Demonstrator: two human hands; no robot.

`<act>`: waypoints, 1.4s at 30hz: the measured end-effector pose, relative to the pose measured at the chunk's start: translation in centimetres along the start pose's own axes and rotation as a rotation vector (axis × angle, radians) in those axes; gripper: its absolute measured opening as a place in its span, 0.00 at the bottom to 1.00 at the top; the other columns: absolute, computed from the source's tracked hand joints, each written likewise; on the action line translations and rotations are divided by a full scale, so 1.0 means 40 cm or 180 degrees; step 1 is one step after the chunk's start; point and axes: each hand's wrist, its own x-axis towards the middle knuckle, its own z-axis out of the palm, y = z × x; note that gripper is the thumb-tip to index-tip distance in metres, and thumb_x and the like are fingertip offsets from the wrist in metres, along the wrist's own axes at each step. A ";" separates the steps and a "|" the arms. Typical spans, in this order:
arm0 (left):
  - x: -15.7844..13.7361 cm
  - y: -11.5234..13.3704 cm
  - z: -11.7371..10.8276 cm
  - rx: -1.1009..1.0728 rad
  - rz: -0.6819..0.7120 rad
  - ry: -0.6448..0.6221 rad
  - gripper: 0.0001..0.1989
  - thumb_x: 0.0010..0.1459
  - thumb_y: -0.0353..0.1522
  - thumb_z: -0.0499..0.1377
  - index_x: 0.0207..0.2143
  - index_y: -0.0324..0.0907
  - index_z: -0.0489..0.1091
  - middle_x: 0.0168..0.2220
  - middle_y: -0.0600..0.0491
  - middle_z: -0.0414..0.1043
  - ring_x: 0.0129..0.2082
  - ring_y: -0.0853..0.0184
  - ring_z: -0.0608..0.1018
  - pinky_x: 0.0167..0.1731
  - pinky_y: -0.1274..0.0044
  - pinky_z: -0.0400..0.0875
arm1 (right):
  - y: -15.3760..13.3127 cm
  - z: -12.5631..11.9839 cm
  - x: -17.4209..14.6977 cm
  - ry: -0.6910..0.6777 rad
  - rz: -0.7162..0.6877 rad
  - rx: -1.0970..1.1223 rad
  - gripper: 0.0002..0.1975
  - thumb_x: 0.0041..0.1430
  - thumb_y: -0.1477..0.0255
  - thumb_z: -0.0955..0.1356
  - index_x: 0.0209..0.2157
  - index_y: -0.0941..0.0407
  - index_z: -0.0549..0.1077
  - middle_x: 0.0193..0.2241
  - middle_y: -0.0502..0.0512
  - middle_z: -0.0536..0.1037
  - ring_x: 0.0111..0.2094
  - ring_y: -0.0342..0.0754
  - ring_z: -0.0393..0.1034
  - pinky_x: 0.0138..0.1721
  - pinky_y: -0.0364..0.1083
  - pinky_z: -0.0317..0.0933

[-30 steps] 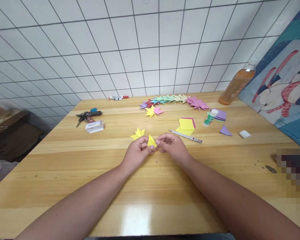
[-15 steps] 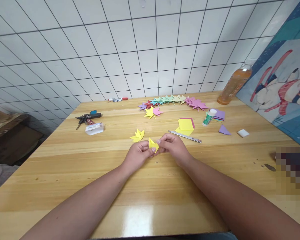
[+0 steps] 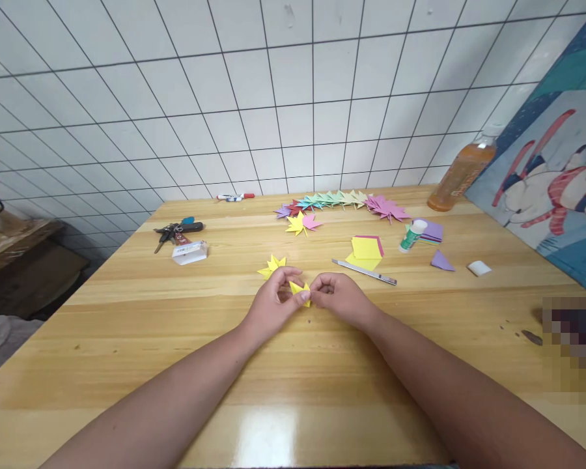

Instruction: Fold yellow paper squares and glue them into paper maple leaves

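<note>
A small folded yellow paper piece is held low over the table between both hands. My left hand pinches it with the thumb on top. At the paper's right edge, the closed fingertips of my right hand grip its corner. Just behind my left hand lies a yellow folded paper leaf, partly covered by the fingers. A grey utility knife rests beyond my right hand, in front of yellow square sheets with a pink one beneath.
Multicoloured folded paper leaves line the back, near a yellow-and-pink pair. To the right are a glue stick, purple paper, an eraser and a bottle. Keys, a small white box and a marker lie left.
The yellow piece has turned and tilted in my fingers. My left fingers have lifted and spread behind it, while my right fingers have curled in at its right edge. The view has shifted slightly.
</note>
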 end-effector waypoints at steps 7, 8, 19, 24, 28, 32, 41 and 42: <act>0.005 -0.009 -0.009 0.0253 -0.0132 -0.0057 0.09 0.48 0.38 0.60 0.27 0.40 0.71 0.24 0.55 0.70 0.25 0.70 0.69 0.27 0.80 0.62 | -0.001 0.003 -0.010 0.0111 -0.0202 -0.0588 0.06 0.47 0.67 0.67 0.24 0.56 0.70 0.17 0.45 0.69 0.19 0.39 0.60 0.21 0.39 0.54; 0.007 -0.010 -0.009 0.0221 -0.0141 -0.0076 0.09 0.48 0.38 0.61 0.26 0.40 0.71 0.24 0.55 0.70 0.25 0.70 0.69 0.27 0.80 0.62 | 0.000 0.003 -0.009 0.0090 -0.0179 -0.0549 0.06 0.47 0.67 0.67 0.25 0.55 0.70 0.16 0.44 0.67 0.18 0.39 0.59 0.20 0.38 0.52; 0.009 -0.020 -0.011 0.0027 -0.0180 -0.0288 0.09 0.49 0.36 0.60 0.29 0.39 0.69 0.25 0.55 0.68 0.26 0.71 0.70 0.28 0.80 0.63 | 0.001 0.000 -0.007 -0.0094 -0.0208 0.0044 0.10 0.49 0.71 0.66 0.36 0.54 0.67 0.21 0.45 0.70 0.23 0.40 0.65 0.26 0.41 0.60; 0.010 -0.016 -0.011 -0.0244 -0.0218 -0.0034 0.08 0.49 0.35 0.60 0.29 0.39 0.67 0.23 0.56 0.67 0.25 0.72 0.69 0.27 0.80 0.63 | 0.000 -0.003 -0.006 -0.0111 -0.0127 0.0054 0.11 0.49 0.68 0.67 0.36 0.55 0.67 0.23 0.46 0.72 0.24 0.41 0.65 0.27 0.41 0.60; 0.008 -0.013 -0.010 -0.0135 -0.0148 0.0030 0.08 0.50 0.34 0.60 0.30 0.39 0.67 0.26 0.54 0.69 0.27 0.71 0.71 0.29 0.80 0.64 | 0.002 -0.006 0.000 -0.0300 0.0082 0.0147 0.06 0.48 0.69 0.67 0.29 0.57 0.67 0.23 0.49 0.73 0.24 0.41 0.66 0.27 0.41 0.59; 0.004 -0.013 -0.010 0.0222 -0.0053 0.0102 0.07 0.50 0.33 0.59 0.33 0.40 0.69 0.25 0.55 0.69 0.27 0.70 0.71 0.28 0.80 0.64 | 0.002 -0.002 -0.002 -0.0168 -0.0062 -0.0028 0.04 0.46 0.75 0.66 0.28 0.57 0.67 0.22 0.46 0.69 0.24 0.39 0.64 0.27 0.39 0.58; 0.002 -0.003 -0.013 0.0158 -0.0198 -0.0106 0.10 0.51 0.33 0.58 0.37 0.40 0.68 0.22 0.59 0.63 0.22 0.73 0.66 0.25 0.81 0.60 | 0.005 -0.013 -0.014 0.0127 -0.0892 -0.0840 0.12 0.52 0.77 0.63 0.39 0.52 0.64 0.27 0.46 0.74 0.26 0.41 0.67 0.29 0.41 0.59; 0.004 -0.003 -0.013 0.0045 -0.0261 -0.0190 0.12 0.51 0.34 0.58 0.38 0.40 0.68 0.20 0.60 0.61 0.21 0.74 0.64 0.24 0.81 0.58 | 0.003 -0.016 -0.014 0.0106 -0.1020 -0.0885 0.12 0.53 0.78 0.63 0.39 0.52 0.66 0.29 0.47 0.74 0.28 0.42 0.68 0.30 0.42 0.59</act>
